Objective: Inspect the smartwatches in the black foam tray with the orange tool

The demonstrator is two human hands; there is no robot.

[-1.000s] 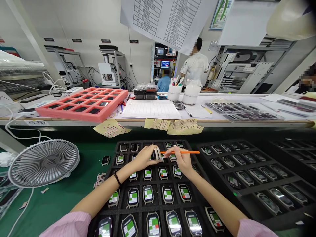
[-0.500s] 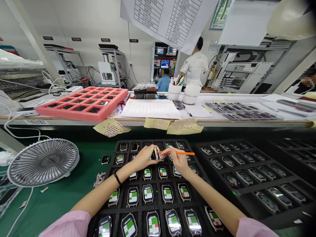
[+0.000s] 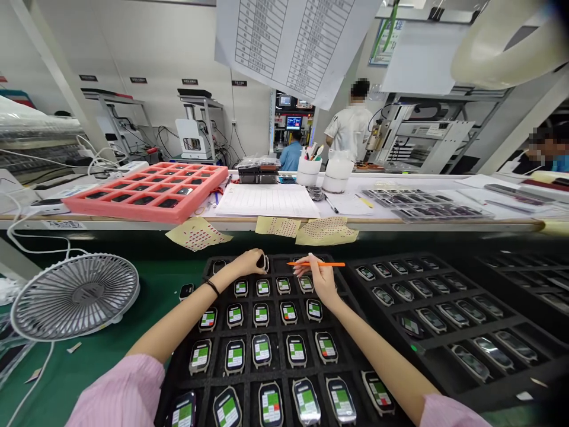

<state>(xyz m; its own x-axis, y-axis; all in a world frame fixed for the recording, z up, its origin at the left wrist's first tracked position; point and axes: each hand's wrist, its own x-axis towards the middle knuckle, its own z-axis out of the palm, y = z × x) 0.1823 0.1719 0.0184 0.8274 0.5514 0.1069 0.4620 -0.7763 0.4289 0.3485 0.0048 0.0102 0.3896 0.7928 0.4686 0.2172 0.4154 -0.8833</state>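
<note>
My left hand (image 3: 250,262) grips a smartwatch body (image 3: 263,262) upright by its edges, above the far row of a black foam tray (image 3: 249,373). My right hand (image 3: 322,280) pinches a thin orange stick (image 3: 326,264) between thumb and fingers, with its tip pointing left toward the held watch and apart from it. Below both hands, the tray holds rows of watch bodies, such as one with a green-and-white label (image 3: 261,314). My hands hide part of the far rows.
A white desktop fan (image 3: 75,296) stands on the green mat (image 3: 102,320) left of the tray. A second black tray of watches (image 3: 431,320) lies to the right. Beyond stands a bench with a pink foam tray (image 3: 146,193) and papers.
My left hand has drawn to the left and away from my right hand, carrying the watch. The orange stick now lies higher in view, and its tip no longer touches the watch.
</note>
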